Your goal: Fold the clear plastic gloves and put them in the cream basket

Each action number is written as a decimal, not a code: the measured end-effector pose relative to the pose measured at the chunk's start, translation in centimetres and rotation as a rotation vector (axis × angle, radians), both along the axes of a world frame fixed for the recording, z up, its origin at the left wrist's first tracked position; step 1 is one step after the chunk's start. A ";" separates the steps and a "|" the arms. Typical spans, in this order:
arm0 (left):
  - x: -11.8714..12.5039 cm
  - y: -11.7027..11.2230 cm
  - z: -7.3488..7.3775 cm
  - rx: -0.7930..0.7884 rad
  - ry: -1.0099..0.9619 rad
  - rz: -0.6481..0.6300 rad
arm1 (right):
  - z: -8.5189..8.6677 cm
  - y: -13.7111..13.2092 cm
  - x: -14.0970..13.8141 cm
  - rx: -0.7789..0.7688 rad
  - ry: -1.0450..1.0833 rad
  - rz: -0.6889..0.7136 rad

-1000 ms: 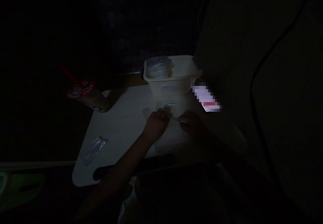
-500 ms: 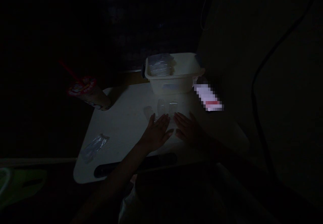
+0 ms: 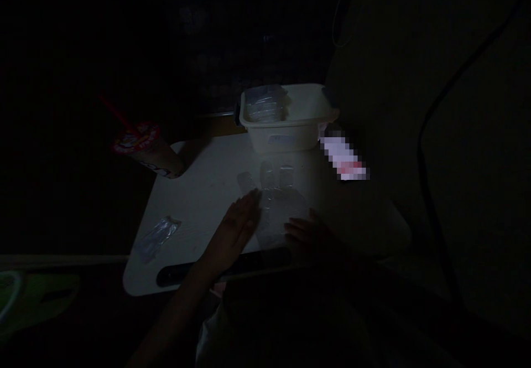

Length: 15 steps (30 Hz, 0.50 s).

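The scene is very dark. A clear plastic glove [image 3: 274, 199] lies flat on a small white table [image 3: 199, 191], its fingers pointing away from me. My left hand [image 3: 234, 232] lies flat, fingers stretched out, along the glove's left edge. My right hand [image 3: 309, 235] rests flat at the glove's lower right, fingers pointing left. Neither hand holds anything.
A white plastic tub [image 3: 290, 119] with clear packets inside stands at the table's far edge. A cup with a red lid and straw [image 3: 143, 149] leans at the far left. A small clear packet [image 3: 155, 238] lies near the left front. A blurred card [image 3: 343, 157] sits right of the tub.
Both hands went from pinching at the glove to lying flat on it, then slid back toward me and apart, uncovering the spread glove.
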<state>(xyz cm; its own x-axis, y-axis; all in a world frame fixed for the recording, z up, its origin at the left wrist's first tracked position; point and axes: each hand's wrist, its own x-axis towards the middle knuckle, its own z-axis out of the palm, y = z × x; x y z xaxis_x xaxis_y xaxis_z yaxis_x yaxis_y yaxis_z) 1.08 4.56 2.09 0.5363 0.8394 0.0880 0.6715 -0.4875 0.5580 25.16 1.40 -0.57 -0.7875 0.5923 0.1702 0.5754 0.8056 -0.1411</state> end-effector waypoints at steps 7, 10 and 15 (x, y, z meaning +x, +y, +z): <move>-0.7 -2.2 0.4 -0.054 -0.116 0.004 | -1.1 -1.0 0.0 0.025 0.184 -0.064; -0.9 -2.9 0.1 -0.039 -0.133 -0.019 | -0.3 -0.5 -0.2 0.046 0.222 -0.067; -0.2 -3.6 -1.4 0.125 -0.102 0.000 | 3.2 0.9 -1.5 0.031 0.249 0.006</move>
<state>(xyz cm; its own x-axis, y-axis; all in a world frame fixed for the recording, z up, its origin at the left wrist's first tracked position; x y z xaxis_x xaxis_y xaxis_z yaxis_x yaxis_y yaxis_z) 0.93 0.93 0.66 0.5193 0.8185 0.2457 0.6142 -0.5574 0.5586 23.70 2.29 2.62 -0.7227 0.5790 0.3774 0.5210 0.8152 -0.2528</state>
